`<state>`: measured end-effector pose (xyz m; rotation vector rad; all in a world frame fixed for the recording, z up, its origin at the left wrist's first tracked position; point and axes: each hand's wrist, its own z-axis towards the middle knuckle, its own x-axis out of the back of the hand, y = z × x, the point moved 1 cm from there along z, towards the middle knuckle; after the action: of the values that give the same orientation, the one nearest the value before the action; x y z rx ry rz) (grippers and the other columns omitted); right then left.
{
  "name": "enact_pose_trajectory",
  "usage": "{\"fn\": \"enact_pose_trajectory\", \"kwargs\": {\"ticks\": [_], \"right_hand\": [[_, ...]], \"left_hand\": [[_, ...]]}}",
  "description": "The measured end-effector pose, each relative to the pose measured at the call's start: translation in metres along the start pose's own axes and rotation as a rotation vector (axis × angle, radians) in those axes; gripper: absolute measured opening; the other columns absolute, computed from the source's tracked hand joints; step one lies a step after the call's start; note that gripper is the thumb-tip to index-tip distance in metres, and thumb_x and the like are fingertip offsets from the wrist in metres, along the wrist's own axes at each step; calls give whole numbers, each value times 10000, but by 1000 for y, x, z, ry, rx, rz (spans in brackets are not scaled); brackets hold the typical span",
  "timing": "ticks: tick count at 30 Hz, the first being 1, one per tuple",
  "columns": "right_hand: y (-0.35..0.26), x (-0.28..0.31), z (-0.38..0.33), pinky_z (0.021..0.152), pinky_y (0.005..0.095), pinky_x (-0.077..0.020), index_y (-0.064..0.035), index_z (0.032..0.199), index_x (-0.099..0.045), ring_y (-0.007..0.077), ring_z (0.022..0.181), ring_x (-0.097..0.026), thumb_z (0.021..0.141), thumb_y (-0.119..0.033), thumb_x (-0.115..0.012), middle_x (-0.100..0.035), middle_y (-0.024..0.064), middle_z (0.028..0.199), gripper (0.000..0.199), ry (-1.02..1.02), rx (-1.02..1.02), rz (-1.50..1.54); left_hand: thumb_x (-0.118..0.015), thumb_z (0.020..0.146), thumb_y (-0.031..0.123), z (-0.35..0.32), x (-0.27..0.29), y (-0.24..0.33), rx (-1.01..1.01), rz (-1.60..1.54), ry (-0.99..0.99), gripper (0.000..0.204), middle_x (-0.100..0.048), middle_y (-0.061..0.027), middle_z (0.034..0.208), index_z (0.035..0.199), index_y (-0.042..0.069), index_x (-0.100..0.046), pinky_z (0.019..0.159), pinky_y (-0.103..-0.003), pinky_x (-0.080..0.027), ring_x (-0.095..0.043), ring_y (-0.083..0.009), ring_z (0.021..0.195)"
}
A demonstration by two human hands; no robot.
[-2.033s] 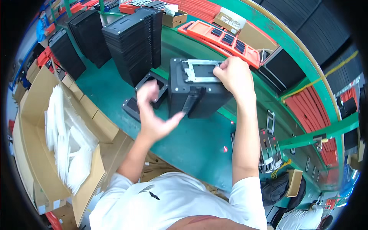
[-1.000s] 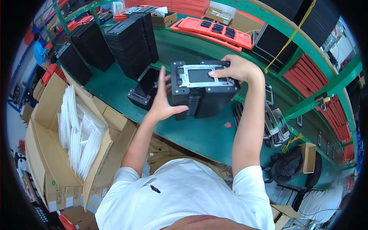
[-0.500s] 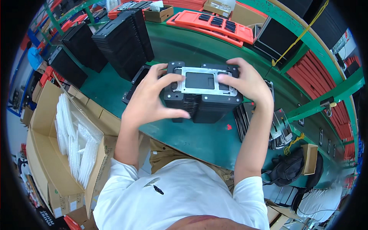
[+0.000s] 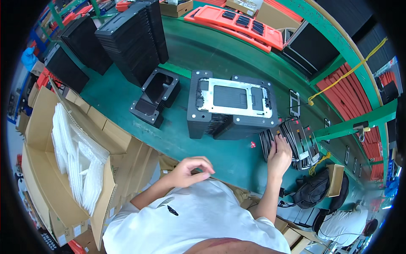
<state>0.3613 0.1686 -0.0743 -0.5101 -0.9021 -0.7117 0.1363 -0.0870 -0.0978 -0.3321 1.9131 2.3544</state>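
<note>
A silvery rectangular metal frame (image 4: pixel 241 111) with cut-out windows lies on a stack of black fixture trays (image 4: pixel 253 127) in the middle of the bench. My right hand (image 4: pixel 280 156) is at the near edge of a row of thin dark flat panels (image 4: pixel 296 137), its fingers stretched out against them; nothing shows lifted in it. In front of my shirt, away from the bench things, my left hand (image 4: pixel 191 171) hangs with loosely bent fingers, thumb apart, holding nothing visible. A single black fixture tray (image 4: pixel 163 95) with hollow pockets sits left of the stack.
Tall black tray stacks (image 4: pixel 129 42) stand at the back left. An open cardboard box (image 4: pixel 122 133) with white bubble-wrap sleeves stands at the left. Red trays (image 4: pixel 237 25) lie along the back. A green rack bar (image 4: pixel 359 120) and a black backpack (image 4: pixel 313 188) are at the right.
Both hands have let go of the metal frame, leaving it on the stack. My right hand moved down to the panels, my left back toward my body. The view has shifted slightly.
</note>
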Motion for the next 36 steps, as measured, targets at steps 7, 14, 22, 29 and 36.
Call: {"fn": "enact_pose_trajectory", "kwargs": {"ticks": [7, 14, 22, 29, 36], "right_hand": [[4, 15, 3, 880, 363, -571, 28, 1143, -719, 290, 992, -742, 988, -54, -644, -757, 174, 1102, 192, 230, -129, 49], [-20, 53, -67, 877, 351, -551, 51, 1139, -663, 270, 961, -701, 979, 18, -625, -701, 194, 1101, 168, 491, -284, 663], [-72, 65, -79, 1020, 381, -484, 7, 1272, -566, 223, 1182, -591, 977, -83, -645, -569, 130, 1308, 318, 8, -538, 1448], [-59, 74, -63, 920, 300, -475, -35, 1141, -560, 126, 1032, -542, 1013, -62, -639, -532, 35, 1149, 153, -108, -346, 1689], [-25, 88, -90, 932, 296, -466, -65, 1120, -537, 109, 1039, -523, 1010, -121, -682, -520, 13, 1119, 190, -120, -327, 1875]], "left_hand": [[-684, 954, 65, 65, -27, 10, -27, 160, -173, 237, -653, -123, 1167, 1181, 0, -673, 889, -336, -521, -668, -191, 961], [-769, 919, 256, 90, -66, 13, -241, 152, -91, 739, -454, -197, 1446, 1520, 3, -422, 1045, -410, -463, -524, -320, 1265], [-806, 846, 300, 99, -77, -15, -147, 480, -435, 927, -388, -266, 1447, 1554, -37, -309, 1104, -457, -415, -434, -416, 1332], [-786, 805, 188, 100, -81, -38, -282, 657, -386, 711, -426, -303, 1374, 1368, -67, -436, 1006, -529, -472, -511, -503, 1188], [-773, 799, 116, 107, -121, -57, -350, 598, -475, 721, -431, -297, 1366, 1395, -54, -404, 931, -525, -514, -549, -493, 1130]]}}
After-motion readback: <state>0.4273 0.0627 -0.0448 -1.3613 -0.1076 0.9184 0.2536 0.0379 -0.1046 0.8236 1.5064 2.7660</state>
